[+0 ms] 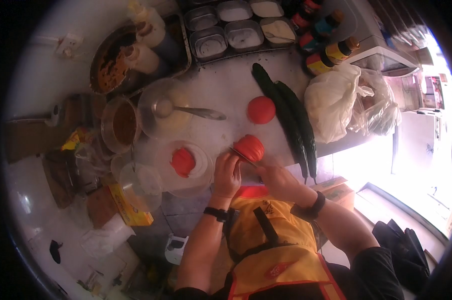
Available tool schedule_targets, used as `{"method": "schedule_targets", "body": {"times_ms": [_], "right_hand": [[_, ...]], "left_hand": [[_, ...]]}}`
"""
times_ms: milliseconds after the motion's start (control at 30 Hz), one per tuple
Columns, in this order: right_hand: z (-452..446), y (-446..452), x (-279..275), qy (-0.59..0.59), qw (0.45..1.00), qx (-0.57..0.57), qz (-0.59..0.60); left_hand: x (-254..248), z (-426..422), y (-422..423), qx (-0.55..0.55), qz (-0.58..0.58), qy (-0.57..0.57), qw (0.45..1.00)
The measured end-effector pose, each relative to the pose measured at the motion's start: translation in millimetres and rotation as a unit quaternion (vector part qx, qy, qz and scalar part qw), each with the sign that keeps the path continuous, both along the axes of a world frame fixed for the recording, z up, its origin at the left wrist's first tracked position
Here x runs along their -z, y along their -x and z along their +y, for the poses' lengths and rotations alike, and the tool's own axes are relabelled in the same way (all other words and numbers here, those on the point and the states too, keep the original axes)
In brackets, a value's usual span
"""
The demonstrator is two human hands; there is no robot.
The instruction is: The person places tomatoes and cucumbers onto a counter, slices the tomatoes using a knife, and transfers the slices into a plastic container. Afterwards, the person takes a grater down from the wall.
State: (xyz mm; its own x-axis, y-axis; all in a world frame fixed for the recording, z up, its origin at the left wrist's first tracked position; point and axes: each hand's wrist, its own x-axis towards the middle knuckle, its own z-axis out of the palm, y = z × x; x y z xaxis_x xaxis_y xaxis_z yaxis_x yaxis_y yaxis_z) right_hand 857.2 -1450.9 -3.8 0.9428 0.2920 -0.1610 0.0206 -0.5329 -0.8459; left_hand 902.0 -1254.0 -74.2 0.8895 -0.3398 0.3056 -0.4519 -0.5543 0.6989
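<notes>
A sliced red tomato [250, 146] lies on the white worktop right in front of me, its slices still close together. Along its near side runs the thin blade of a knife [244, 156]; my right hand [280, 182] is closed round the handle. My left hand [228, 175] is at the blade's far left end, fingers drawn together; whether they pinch the blade or a slice is hidden. Just beyond is a whole tomato [261, 110]. To the left, a clear plastic bowl [206, 172] contains red tomato pieces [183, 162] beside something white.
Two long cucumbers [292, 117] lie right of the tomatoes, beside white plastic bags [333, 102]. A metal spoon [198, 112] rests across a tub at left. Seasoning trays [243, 36] and bottles [331, 55] line the back. A yellow box [129, 206] is at lower left.
</notes>
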Motion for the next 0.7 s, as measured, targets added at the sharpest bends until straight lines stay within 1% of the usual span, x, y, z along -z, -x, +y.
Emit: {"method": "schedule_targets", "body": {"times_ms": [100, 167, 200, 267, 300, 367, 400, 467, 567, 600, 667, 700], "right_hand": [[-0.1, 5.7, 12.7, 0.016, 1.000, 0.003, 0.017], [4.7, 1.2, 21.7, 0.039, 0.999, -0.032, -0.006], [7.1, 0.0, 20.8, 0.039, 0.999, -0.031, -0.006], [10.7, -1.8, 14.8, 0.025, 0.999, 0.008, 0.041], [9.8, -0.8, 12.5, 0.025, 0.999, 0.008, 0.041], [7.5, 3.8, 9.2, 0.066, 0.995, -0.019, 0.076], [9.3, 2.1, 11.4, 0.067, 0.995, -0.020, 0.077], [19.0, -0.4, 17.2, 0.157, 0.981, -0.063, 0.099], [24.5, -4.4, 10.3, 0.138, 0.984, -0.038, 0.107], [23.1, -2.6, 5.7, 0.138, 0.984, -0.037, 0.105], [17.8, 6.5, -2.2, 0.119, 0.983, 0.008, 0.139], [14.7, 7.8, 4.3, 0.121, 0.983, 0.007, 0.138]], "left_hand": [[-1.2, -0.7, 0.6, -0.006, -0.008, 0.000, 1.000], [-2.4, -0.9, 0.6, -0.009, -0.007, 0.003, 1.000], [-2.2, -1.0, 0.2, -0.009, -0.008, 0.002, 1.000], [-3.2, -1.3, 0.1, -0.014, -0.007, 0.008, 1.000], [-3.8, -1.3, -0.9, -0.015, -0.008, 0.008, 1.000], [-4.7, -1.2, -2.1, -0.003, 0.006, 0.026, 1.000], [-2.6, -1.5, -2.1, -0.004, 0.006, 0.027, 1.000], [0.6, -1.0, 1.1, -0.008, 0.002, 0.031, 0.999], [-0.9, -0.3, 1.1, -0.017, 0.029, 0.038, 0.999], [-2.4, -0.9, -0.2, -0.017, 0.027, 0.038, 0.999], [-4.3, -1.6, -0.4, -0.017, 0.013, 0.042, 0.999], [-3.1, -1.5, -0.6, -0.019, 0.012, 0.043, 0.999]]}}
